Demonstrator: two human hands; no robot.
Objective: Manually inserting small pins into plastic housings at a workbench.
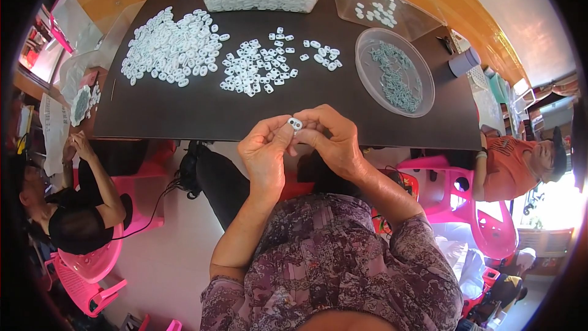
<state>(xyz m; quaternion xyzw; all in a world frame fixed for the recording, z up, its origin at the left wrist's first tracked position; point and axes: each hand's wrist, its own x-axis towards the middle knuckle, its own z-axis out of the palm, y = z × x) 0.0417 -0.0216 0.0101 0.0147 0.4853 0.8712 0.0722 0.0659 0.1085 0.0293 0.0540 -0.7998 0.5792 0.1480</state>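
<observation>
Between my two hands, just over the near edge of the dark table [184, 110], is a small white plastic piece with two dark round holes [294, 124]. My left hand [264, 144] pinches it from the left with thumb and fingertips. From the right, the thumb and fingers of my right hand [331, 141] close on the same piece. Beyond my hands lies a loose group of small white two-holed pieces [254, 70]. A large heap of white oval pieces [171, 49] is at the left, and a few more white pieces [324, 55] lie to the right.
A round clear tray [362, 76] at the right holds many small grey-green parts. At the back stand a clear bin [205, 1] full of white pieces and a clear lid [422, 24] with scattered ones. A grey cup [464, 62] stands far right. People sit on both sides.
</observation>
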